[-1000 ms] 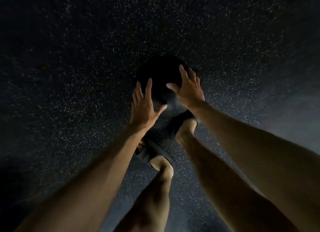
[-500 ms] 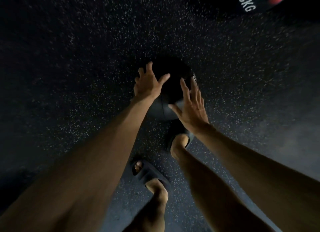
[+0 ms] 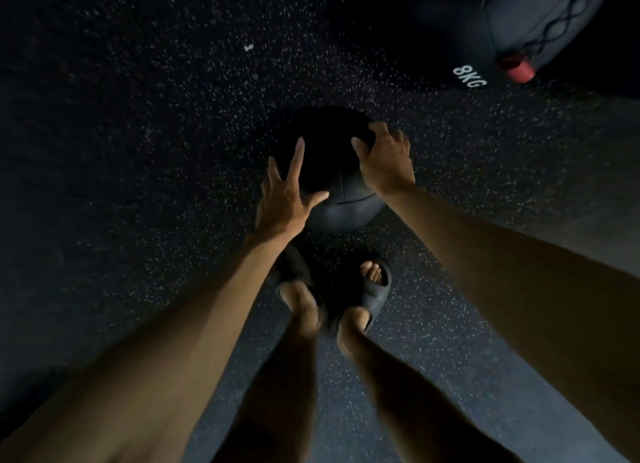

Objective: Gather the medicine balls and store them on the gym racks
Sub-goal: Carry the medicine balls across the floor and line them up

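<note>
Over the last half second the right hand (image 3: 386, 158) has gone from hanging open on the near side to curling its fingers and thumb over the far right top of the medicine ball (image 3: 346, 206). The left hand (image 3: 285, 196) has slid down to press its left flank with fingers spread and straight, so the lift looks about to begin. The ball sits on the speckled floor (image 3: 138, 151) just ahead of the sandals (image 3: 374, 289), a larger 8KG ball (image 3: 512, 23) well beyond them to the right. Being round, it has no long axis, and its seam junction faces back toward the sandals.
</note>
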